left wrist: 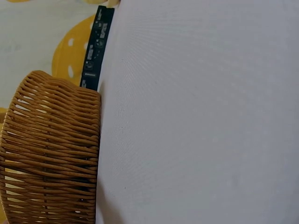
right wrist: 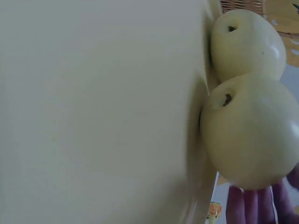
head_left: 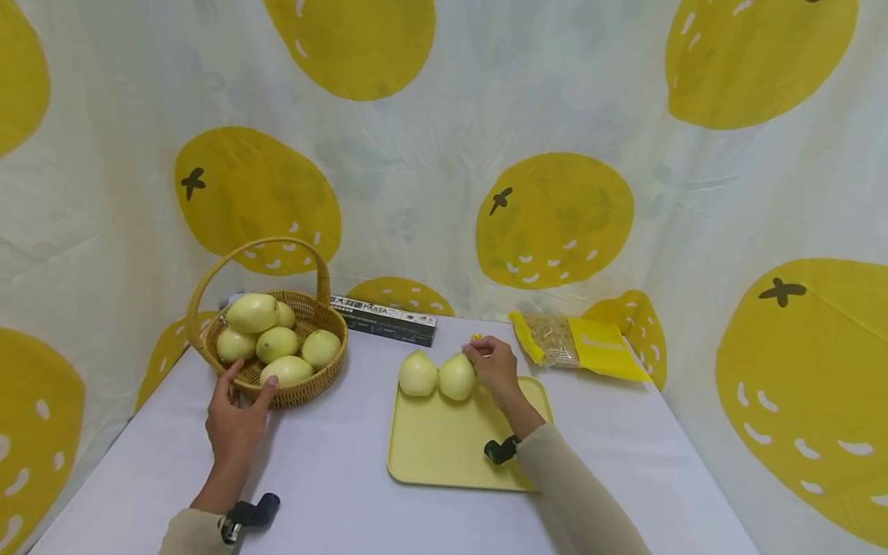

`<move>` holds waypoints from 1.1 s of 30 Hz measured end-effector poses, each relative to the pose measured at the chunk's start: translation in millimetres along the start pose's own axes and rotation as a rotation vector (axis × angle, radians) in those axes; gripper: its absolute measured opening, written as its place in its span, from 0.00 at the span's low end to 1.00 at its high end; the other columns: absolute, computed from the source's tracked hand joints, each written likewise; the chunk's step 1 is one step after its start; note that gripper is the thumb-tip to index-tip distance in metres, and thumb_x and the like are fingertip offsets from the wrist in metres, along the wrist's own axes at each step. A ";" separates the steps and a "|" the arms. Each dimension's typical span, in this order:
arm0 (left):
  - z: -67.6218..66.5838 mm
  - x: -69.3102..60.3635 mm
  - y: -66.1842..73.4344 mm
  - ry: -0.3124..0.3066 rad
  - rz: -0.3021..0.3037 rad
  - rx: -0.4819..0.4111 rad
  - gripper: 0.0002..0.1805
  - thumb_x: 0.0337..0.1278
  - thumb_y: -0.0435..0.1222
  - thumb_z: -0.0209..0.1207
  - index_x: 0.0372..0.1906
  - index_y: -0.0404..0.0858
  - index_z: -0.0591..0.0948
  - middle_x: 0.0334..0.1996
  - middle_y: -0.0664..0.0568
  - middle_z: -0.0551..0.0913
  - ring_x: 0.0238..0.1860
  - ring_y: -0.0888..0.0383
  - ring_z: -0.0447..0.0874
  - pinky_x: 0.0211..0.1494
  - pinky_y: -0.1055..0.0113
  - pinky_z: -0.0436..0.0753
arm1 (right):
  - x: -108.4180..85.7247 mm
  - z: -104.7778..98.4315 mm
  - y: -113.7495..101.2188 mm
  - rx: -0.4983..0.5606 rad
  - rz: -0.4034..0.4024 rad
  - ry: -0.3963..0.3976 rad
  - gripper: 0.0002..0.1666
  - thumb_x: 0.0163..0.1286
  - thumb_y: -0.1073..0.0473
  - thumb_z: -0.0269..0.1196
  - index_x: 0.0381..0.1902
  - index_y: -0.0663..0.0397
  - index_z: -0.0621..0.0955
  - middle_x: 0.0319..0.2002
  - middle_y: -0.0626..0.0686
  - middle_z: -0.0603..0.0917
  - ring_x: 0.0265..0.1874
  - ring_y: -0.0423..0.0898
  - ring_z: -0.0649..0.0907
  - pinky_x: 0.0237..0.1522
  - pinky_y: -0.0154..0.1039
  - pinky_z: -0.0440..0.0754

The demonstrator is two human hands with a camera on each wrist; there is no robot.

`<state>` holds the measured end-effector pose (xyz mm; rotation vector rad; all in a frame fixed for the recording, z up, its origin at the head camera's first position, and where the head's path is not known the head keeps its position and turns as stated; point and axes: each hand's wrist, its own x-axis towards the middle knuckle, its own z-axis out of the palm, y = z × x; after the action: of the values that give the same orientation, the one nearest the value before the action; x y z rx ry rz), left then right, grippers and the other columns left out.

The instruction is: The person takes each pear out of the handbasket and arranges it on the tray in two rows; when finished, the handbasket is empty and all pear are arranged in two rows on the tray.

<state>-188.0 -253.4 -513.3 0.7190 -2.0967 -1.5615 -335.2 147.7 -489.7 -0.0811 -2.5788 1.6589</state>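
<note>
Two hands work at one bench (head_left: 333, 470). The right hand (head_left: 498, 374) holds one fruit, the right fruit (head_left: 455, 379), at the far edge of one tray (head_left: 444, 447); one more, the left fruit (head_left: 418, 375), sits just beside it, making two there. The left hand (head_left: 238, 422), thumb and fingers spread wide, touches the near rim of one basket (head_left: 301, 395), where six basket fruits (head_left: 287, 371) show. Behind are one box (head_left: 381, 322), near the basket, and one yellow packet (head_left: 607, 347), beyond the tray's right corner.
</note>
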 end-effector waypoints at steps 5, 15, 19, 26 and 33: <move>0.4 1.0 0.8 -0.005 0.012 0.001 0.45 0.69 0.57 0.66 0.85 0.55 0.61 0.87 0.49 0.50 0.86 0.40 0.50 0.88 0.44 0.58 | -9.8 -5.5 -3.3 -0.164 -0.059 0.074 0.14 0.75 0.43 0.69 0.40 0.47 0.89 0.38 0.51 0.91 0.41 0.50 0.87 0.43 0.42 0.85; 0.1 -1.6 3.3 0.009 0.004 0.008 0.44 0.69 0.57 0.66 0.84 0.54 0.62 0.87 0.50 0.51 0.86 0.40 0.51 0.88 0.45 0.58 | -38.3 -20.7 1.4 -0.231 -0.122 -0.198 0.38 0.68 0.51 0.76 0.74 0.42 0.79 0.65 0.60 0.84 0.59 0.60 0.87 0.54 0.53 0.91; 1.1 -1.3 1.7 0.006 0.011 0.006 0.44 0.69 0.57 0.66 0.84 0.54 0.62 0.87 0.50 0.51 0.86 0.40 0.51 0.88 0.45 0.58 | -39.7 -20.8 6.4 -0.188 -0.136 -0.217 0.40 0.67 0.55 0.77 0.75 0.45 0.77 0.64 0.63 0.83 0.60 0.62 0.86 0.57 0.56 0.89; 0.9 -0.6 1.9 0.002 0.010 -0.001 0.44 0.69 0.57 0.66 0.84 0.54 0.62 0.87 0.50 0.50 0.86 0.40 0.50 0.88 0.45 0.57 | -36.9 -14.7 6.8 -0.111 -0.158 -0.235 0.32 0.69 0.59 0.75 0.69 0.48 0.80 0.67 0.59 0.84 0.62 0.61 0.86 0.61 0.56 0.89; 0.6 -1.5 2.9 0.004 0.019 -0.006 0.44 0.70 0.56 0.66 0.84 0.53 0.63 0.87 0.49 0.51 0.86 0.40 0.51 0.88 0.44 0.58 | -37.5 -12.0 5.0 -0.118 -0.141 -0.231 0.35 0.68 0.58 0.76 0.72 0.46 0.80 0.68 0.56 0.83 0.64 0.59 0.85 0.62 0.56 0.88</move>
<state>-187.7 -251.4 -510.7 0.6978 -2.0892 -1.5544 -296.8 157.5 -490.5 0.2959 -2.7718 1.5485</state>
